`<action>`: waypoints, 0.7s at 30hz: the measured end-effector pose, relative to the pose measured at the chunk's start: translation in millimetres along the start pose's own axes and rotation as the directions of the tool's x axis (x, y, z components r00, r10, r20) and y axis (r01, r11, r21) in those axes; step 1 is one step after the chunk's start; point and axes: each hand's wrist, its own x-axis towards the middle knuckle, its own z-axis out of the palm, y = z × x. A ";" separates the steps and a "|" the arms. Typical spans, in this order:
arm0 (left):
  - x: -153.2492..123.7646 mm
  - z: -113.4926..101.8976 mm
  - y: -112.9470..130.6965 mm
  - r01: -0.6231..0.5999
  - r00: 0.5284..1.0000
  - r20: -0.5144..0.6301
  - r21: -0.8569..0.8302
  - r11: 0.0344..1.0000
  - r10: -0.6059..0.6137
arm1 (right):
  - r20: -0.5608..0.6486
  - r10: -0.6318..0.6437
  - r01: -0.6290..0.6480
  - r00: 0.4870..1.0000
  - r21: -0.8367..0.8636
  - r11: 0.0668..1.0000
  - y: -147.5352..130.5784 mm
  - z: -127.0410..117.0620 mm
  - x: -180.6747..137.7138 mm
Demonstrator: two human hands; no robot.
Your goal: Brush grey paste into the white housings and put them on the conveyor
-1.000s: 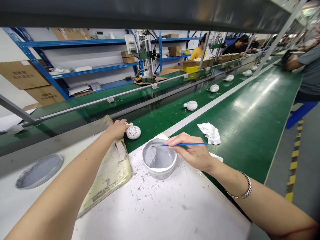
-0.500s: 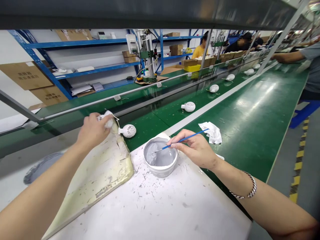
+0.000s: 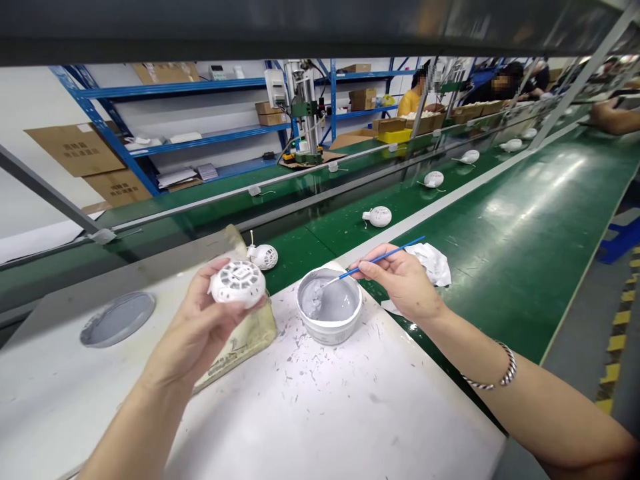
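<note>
My left hand [image 3: 200,327] holds a round white perforated plastic part [image 3: 237,283] above the white table, its open face turned up toward me. My right hand [image 3: 403,279] pinches a thin blue brush [image 3: 380,257], whose tip dips into a white tub of grey paste [image 3: 330,307]. A second white round part [image 3: 263,255] lies on the green belt just behind the left hand.
A stained cream pad [image 3: 240,337] lies under the left hand. A grey lid [image 3: 118,319] rests on the white table [image 3: 325,413] at left. A crumpled cloth [image 3: 433,261] and several white parts [image 3: 379,216] sit on the green conveyor [image 3: 500,220]. Other people work at the far right.
My left hand has lifted a white part from the belt edge and brought it toward me over the pad. The right hand keeps the brush at the tub.
</note>
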 end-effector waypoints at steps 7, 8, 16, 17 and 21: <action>-26.4 18.4 -14.4 0.118 0.987 0.107 0.037 0.992 -0.122 | 0.021 -0.136 0.137 0.991 -0.128 0.982 -4.0 -0.5 -3.9; -27.2 19.3 -15.3 0.110 0.988 0.101 0.051 0.993 -0.115 | 0.018 -0.139 0.140 0.990 -0.127 0.982 -3.9 -0.9 -4.1; -28.0 22.5 -20.0 0.019 1.000 -0.019 0.137 0.990 -0.016 | -0.040 -0.056 0.055 0.998 -0.016 0.998 -0.5 -1.3 -1.9; -28.3 22.9 -19.7 0.024 0.999 -0.036 0.131 0.991 -0.020 | -0.042 -0.038 0.038 0.998 0.011 0.999 -0.4 -1.2 -1.5; -28.3 22.2 -19.3 0.085 0.996 -0.020 0.075 0.994 -0.084 | -0.053 0.047 -0.041 0.998 0.094 0.995 -0.8 -1.2 -0.1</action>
